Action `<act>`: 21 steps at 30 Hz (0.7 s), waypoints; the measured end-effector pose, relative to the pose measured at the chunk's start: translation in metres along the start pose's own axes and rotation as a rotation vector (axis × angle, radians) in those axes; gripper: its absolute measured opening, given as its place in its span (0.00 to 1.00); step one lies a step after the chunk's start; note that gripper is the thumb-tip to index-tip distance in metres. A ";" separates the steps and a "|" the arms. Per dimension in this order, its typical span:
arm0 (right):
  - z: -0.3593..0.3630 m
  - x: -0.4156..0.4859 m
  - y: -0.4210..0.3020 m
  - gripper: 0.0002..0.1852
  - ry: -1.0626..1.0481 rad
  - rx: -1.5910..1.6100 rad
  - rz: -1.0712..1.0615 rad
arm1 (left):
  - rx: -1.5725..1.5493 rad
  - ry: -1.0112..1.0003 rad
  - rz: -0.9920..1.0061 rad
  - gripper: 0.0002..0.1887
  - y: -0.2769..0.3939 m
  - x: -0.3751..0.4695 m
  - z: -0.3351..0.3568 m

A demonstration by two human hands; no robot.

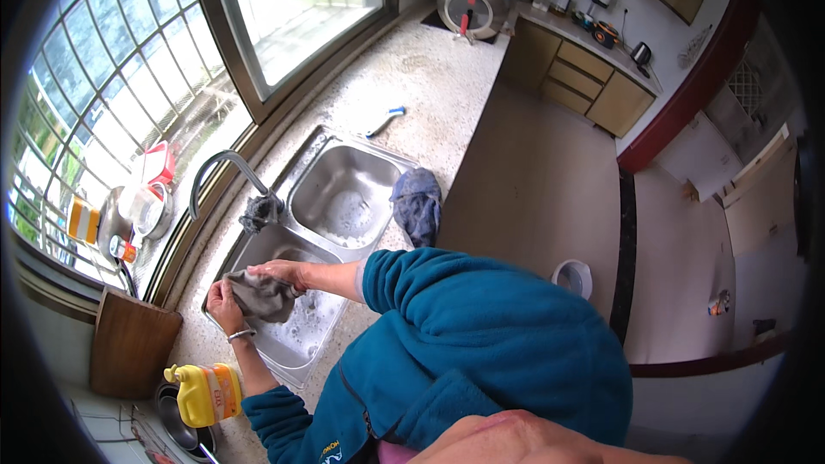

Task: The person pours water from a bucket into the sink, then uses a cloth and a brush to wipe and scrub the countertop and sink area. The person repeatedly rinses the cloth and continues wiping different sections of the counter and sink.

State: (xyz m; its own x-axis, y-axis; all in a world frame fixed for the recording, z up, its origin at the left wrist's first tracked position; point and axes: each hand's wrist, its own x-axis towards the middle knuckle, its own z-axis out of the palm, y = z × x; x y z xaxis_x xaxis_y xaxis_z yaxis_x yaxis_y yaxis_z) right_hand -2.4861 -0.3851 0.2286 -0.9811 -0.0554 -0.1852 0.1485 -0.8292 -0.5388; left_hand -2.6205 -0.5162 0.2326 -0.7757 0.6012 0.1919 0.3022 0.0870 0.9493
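Note:
Over the near basin of a double stainless steel sink [305, 361], a grey-brown cloth [261, 296] is stretched between my two hands. My left hand [224, 307], with a bracelet at its wrist, grips the cloth's left edge. At its upper right part, my right hand [283, 272] holds the same cloth. Suds lie in both basins. The curved faucet [225, 158] stands behind the sink, with a dark grey scrubber or mesh [261, 211] at its base. A bunched blue-grey cloth [417, 203] lies by the far basin, on the counter's front edge.
A blue-and-white brush [385, 121] lies on the counter [438, 77] beyond the sink. A yellow jug [196, 399] stands near my left forearm, with a wooden cutting board [132, 345] against the wall behind it. A large pan lid [472, 6] is at the far end.

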 end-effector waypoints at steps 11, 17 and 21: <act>-0.003 0.029 0.025 0.25 -0.176 0.278 -0.120 | 0.558 0.298 0.242 0.16 -0.005 -0.073 -0.051; 0.049 0.088 0.065 0.23 -0.063 0.258 -0.020 | 0.743 0.925 0.483 0.08 0.062 -0.091 -0.172; 0.082 0.128 0.089 0.23 -0.055 0.207 -0.025 | 0.799 0.423 -0.247 0.30 0.053 -0.014 -0.235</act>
State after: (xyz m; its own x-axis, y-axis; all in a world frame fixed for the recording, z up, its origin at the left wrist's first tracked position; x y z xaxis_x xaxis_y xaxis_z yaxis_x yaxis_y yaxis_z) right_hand -2.6090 -0.5113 0.2243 -0.9903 -0.0585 -0.1261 0.1008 -0.9268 -0.3618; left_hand -2.7235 -0.7064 0.3390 -0.9583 0.1674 0.2316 0.2712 0.7882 0.5525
